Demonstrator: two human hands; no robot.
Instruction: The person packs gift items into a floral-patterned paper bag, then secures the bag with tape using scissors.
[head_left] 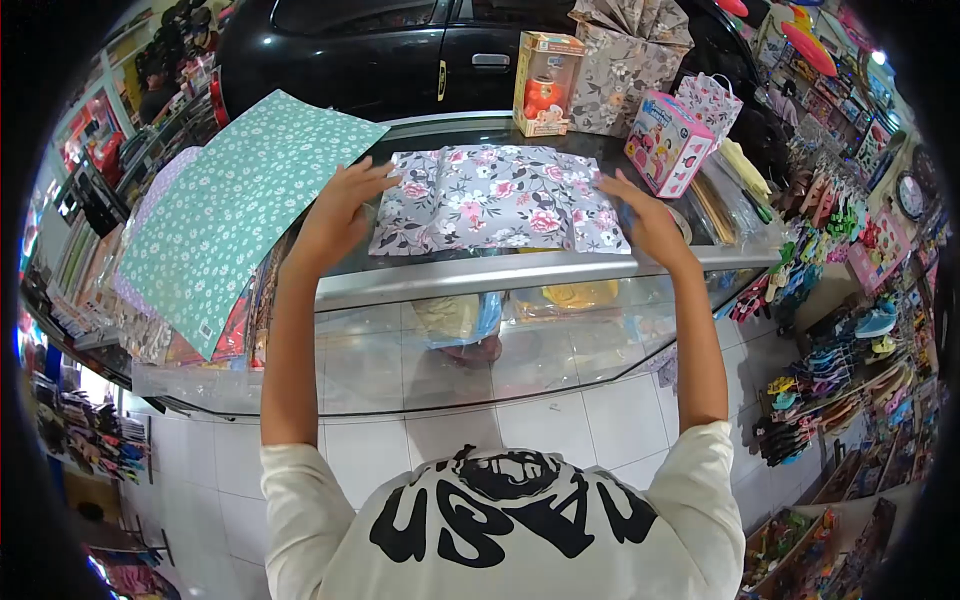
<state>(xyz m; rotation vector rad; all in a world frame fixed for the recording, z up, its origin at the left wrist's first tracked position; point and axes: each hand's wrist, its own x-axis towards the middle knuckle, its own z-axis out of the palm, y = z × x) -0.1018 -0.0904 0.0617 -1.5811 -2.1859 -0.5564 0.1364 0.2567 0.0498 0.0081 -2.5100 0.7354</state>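
A sheet of grey floral wrapping paper [500, 205] with pink roses lies folded on the glass counter, its left and right parts creased over. My left hand [345, 205] is at the paper's left edge, fingers stretched towards it. At the opposite edge, the fingers of my right hand [648, 215] are extended against the paper's upper right side. Neither hand grips anything. Whether something lies under the paper is hidden. A green daisy-print sheet [255, 200] lies to the left, over other packets.
Behind the paper stand a boxed toy [548, 85] and a large floral gift bag [625, 75]. Right of them are a pink toy box [668, 145] and a small gift bag [710, 98]. The counter's metal edge [480, 275] runs in front. A black car [380, 60] is behind.
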